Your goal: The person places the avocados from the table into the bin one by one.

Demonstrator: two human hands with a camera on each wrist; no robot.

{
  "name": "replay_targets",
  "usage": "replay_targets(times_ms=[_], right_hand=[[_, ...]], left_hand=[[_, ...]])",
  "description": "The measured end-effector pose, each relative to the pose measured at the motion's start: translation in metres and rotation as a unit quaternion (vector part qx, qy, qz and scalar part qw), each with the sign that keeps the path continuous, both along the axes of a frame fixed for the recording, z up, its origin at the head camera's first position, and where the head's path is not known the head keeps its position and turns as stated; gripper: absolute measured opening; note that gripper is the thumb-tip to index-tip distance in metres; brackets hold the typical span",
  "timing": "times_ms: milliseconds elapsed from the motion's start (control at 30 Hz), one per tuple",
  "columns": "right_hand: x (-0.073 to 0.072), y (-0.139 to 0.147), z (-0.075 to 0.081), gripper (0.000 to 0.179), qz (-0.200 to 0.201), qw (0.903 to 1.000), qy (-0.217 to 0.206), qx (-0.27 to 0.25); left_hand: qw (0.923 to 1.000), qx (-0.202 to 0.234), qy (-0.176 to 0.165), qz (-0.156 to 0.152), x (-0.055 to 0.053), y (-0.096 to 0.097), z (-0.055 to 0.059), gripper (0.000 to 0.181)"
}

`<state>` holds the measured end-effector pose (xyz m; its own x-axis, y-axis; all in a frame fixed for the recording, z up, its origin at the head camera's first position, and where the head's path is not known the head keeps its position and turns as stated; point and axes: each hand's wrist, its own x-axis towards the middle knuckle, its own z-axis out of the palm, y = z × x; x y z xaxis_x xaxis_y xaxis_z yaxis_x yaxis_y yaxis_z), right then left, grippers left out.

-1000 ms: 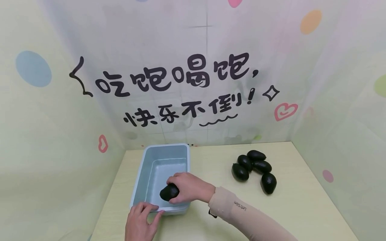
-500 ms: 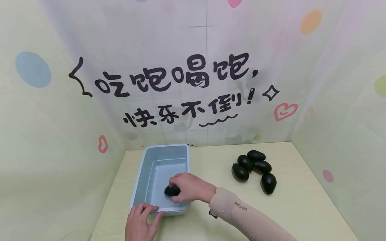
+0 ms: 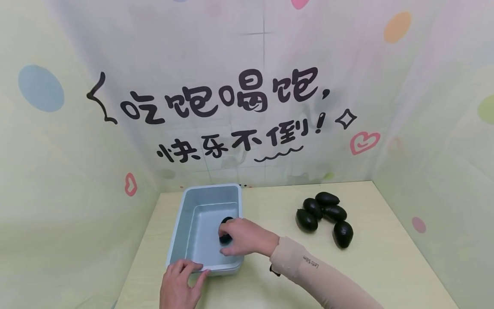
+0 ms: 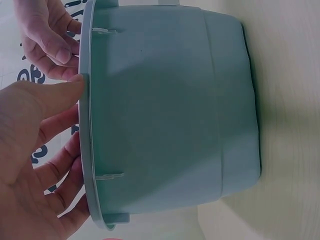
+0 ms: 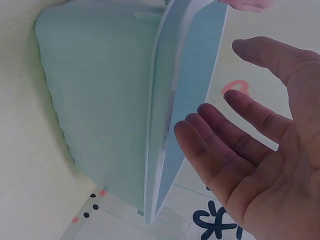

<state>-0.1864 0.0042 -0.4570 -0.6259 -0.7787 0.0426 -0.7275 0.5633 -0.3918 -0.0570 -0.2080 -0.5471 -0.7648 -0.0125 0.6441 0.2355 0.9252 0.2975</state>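
A light blue plastic bin point(image 3: 211, 194) stands at the left of the table. My left hand point(image 3: 179, 285) grips its near rim, thumb on the outer side and fingers over the edge, as the left wrist view shows. Inside the bin, near its right wall, a dark avocado point(image 3: 225, 239) is partly hidden behind my right hand point(image 3: 247, 237). In the right wrist view this right hand point(image 5: 250, 150) hangs over the rim with spread, loosely bent fingers and nothing in its grasp.
Several more dark avocados point(image 3: 335, 213) lie clustered on the light wooden table point(image 3: 278, 206) to the right of the bin. A printed curtain point(image 3: 216, 43) with black lettering hangs behind and along both sides.
My right hand has lowered the avocado into the bin and let go of it, fingers now spread. The avocado sits farther back and right. The left hand has stayed at the rim.
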Motion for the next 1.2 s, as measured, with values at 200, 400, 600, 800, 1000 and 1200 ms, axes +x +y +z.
replay_targets(times_ms=[200,400,600,800,1000,1200], right_hand=[[-0.004,0.003,0.003,0.028,-0.001,0.9999,-0.011,-0.007],[-0.006,0.006,0.005,0.027,-0.001,0.9996,-0.023,-0.015],[-0.009,0.009,0.002,0.028,-0.013,0.9992,-0.036,-0.016],[-0.010,0.013,-0.001,0.035,-0.019,0.9988,-0.043,-0.014],[-0.013,0.016,-0.005,0.036,-0.025,0.9983,-0.048,-0.023],[-0.013,0.020,-0.003,0.035,-0.031,0.9977,-0.053,-0.029]], left_hand=[[1.0000,0.003,-0.001,-0.001,0.000,0.000,0.001,0.031],[0.9993,0.008,-0.033,0.015,0.001,0.002,0.005,0.029],[0.9981,0.008,-0.056,0.027,0.002,0.003,0.008,0.029],[0.9971,0.010,-0.068,0.032,0.002,0.004,0.009,0.029],[0.9963,0.011,-0.077,0.037,0.002,0.005,0.010,0.029],[0.9967,0.011,-0.072,0.036,0.003,0.005,0.009,0.029]])
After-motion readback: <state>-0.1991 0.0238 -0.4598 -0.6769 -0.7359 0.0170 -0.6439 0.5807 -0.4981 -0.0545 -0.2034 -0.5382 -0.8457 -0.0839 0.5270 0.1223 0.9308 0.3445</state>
